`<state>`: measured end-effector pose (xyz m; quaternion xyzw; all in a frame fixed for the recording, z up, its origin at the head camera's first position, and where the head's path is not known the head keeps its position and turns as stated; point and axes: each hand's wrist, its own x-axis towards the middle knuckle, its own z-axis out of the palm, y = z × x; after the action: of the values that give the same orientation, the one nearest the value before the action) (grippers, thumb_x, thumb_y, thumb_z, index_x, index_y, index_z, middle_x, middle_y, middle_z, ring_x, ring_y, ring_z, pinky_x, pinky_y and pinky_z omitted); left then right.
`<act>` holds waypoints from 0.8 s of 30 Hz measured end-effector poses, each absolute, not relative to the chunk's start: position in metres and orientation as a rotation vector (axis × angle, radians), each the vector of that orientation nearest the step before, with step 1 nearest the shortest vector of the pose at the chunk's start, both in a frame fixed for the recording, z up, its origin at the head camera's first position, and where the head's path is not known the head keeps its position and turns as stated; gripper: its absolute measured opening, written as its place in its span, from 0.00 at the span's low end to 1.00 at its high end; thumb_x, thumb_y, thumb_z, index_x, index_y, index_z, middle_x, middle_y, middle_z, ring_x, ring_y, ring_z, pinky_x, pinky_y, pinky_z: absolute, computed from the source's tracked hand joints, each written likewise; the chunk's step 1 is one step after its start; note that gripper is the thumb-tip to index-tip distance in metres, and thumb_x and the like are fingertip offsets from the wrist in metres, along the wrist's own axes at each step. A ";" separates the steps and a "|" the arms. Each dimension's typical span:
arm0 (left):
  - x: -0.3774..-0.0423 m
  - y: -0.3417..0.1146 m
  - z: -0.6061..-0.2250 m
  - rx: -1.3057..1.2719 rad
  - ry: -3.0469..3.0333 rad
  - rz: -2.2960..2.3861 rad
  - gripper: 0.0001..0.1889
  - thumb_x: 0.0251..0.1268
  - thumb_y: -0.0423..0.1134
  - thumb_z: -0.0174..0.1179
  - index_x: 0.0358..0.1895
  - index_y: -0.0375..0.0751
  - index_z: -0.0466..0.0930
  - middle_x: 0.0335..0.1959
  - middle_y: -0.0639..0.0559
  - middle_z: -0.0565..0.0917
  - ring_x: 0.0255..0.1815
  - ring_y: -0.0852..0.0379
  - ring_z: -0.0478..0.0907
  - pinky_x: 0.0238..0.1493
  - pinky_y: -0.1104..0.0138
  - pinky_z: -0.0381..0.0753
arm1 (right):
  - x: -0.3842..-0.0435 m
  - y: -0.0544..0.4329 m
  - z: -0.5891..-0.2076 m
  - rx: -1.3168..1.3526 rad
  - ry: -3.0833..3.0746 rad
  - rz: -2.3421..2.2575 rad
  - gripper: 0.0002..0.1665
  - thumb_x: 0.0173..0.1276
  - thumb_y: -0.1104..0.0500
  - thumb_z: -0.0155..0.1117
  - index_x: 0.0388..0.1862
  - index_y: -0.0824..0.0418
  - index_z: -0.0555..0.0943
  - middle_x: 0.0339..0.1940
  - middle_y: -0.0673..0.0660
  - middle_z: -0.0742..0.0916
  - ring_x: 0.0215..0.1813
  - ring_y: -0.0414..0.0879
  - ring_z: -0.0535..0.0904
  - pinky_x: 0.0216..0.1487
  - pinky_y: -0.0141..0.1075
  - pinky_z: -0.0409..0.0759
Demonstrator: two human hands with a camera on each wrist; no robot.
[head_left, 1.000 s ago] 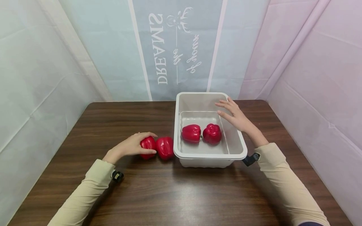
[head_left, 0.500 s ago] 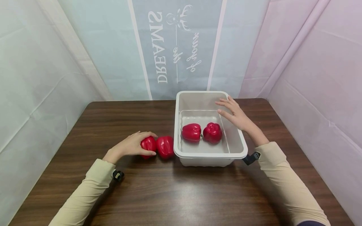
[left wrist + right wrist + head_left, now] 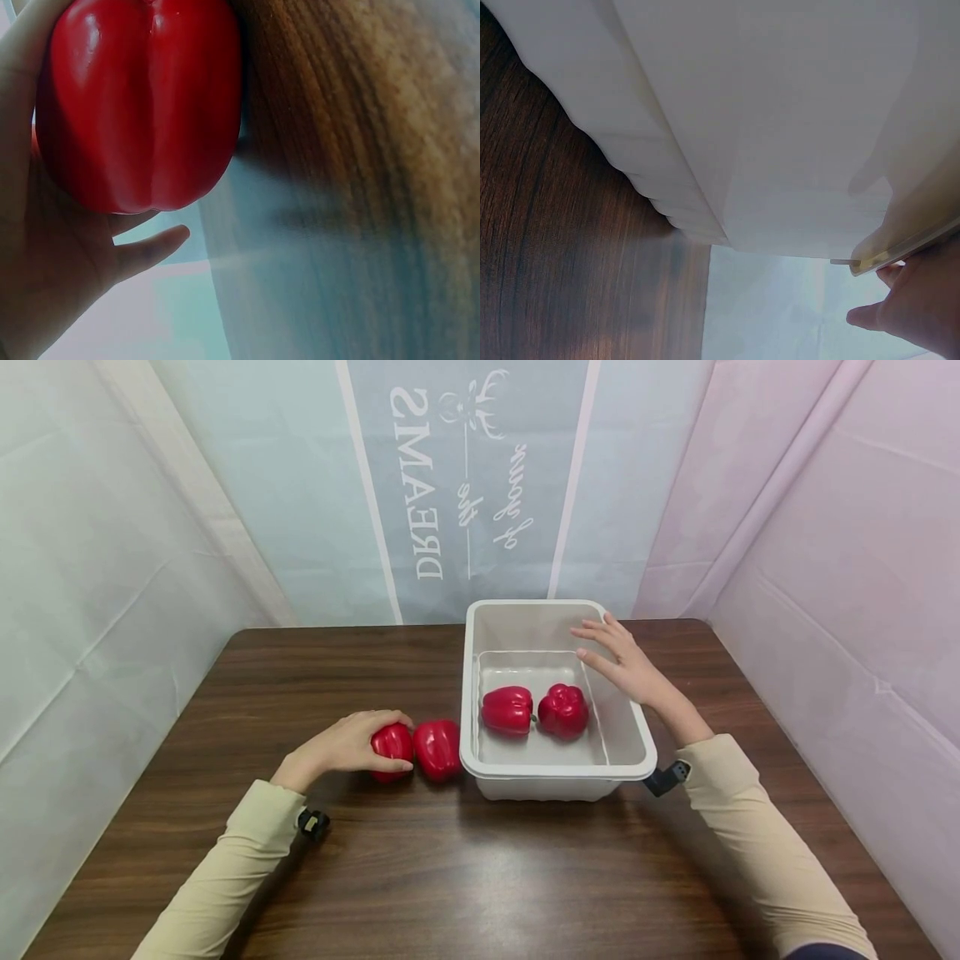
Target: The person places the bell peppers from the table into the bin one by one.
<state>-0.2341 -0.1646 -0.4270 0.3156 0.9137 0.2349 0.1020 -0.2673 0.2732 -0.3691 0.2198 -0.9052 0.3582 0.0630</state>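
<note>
Left hand (image 3: 348,743): curled round red pepper (image 3: 392,743) on worktop (image 3: 480,877), just beside second pepper (image 3: 437,750). Right hand (image 3: 621,667): fingers spread, at white tub (image 3: 555,772) (two more peppers (image 3: 507,711) inside). Step, seemingly: grasping. Next likely calls for: steady lift.

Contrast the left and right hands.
Left hand grips a red pepper; right hand holds no pepper.
Left hand is outside the bin; right hand is at its right side, fingers reaching over the inside.
Left hand's fingers curve round the pepper; right hand's are spread.
Shared: both bare, pale sleeves.
</note>
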 end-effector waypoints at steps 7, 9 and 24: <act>-0.236 -0.165 -0.425 0.959 2.722 0.693 0.27 0.44 0.65 0.64 0.48 0.62 0.72 0.40 0.64 0.78 0.39 0.64 0.76 0.35 0.71 0.78 | -0.268 0.273 -0.369 0.660 -2.742 1.072 0.30 0.69 0.48 0.52 0.66 0.59 0.68 0.69 0.63 0.65 0.76 0.57 0.38 0.69 0.62 0.37; -0.237 -0.165 -0.424 0.958 2.730 0.698 0.26 0.44 0.65 0.64 0.48 0.62 0.72 0.40 0.64 0.78 0.39 0.64 0.76 0.35 0.71 0.77 | -0.268 0.273 -0.369 0.661 -2.741 1.071 0.30 0.69 0.48 0.52 0.66 0.60 0.68 0.69 0.63 0.65 0.76 0.56 0.38 0.69 0.61 0.37; -0.238 -0.165 -0.418 0.957 2.737 0.715 0.28 0.44 0.63 0.66 0.49 0.58 0.73 0.41 0.64 0.77 0.40 0.63 0.75 0.35 0.70 0.78 | -0.268 0.274 -0.370 0.653 -2.742 1.095 0.29 0.69 0.48 0.52 0.66 0.59 0.68 0.69 0.63 0.66 0.76 0.55 0.38 0.68 0.63 0.37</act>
<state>-0.2382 -0.1649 -0.4177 0.3195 0.9137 0.2388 0.0776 -0.2680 0.2737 -0.3699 0.2155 -0.9052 0.3615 0.0590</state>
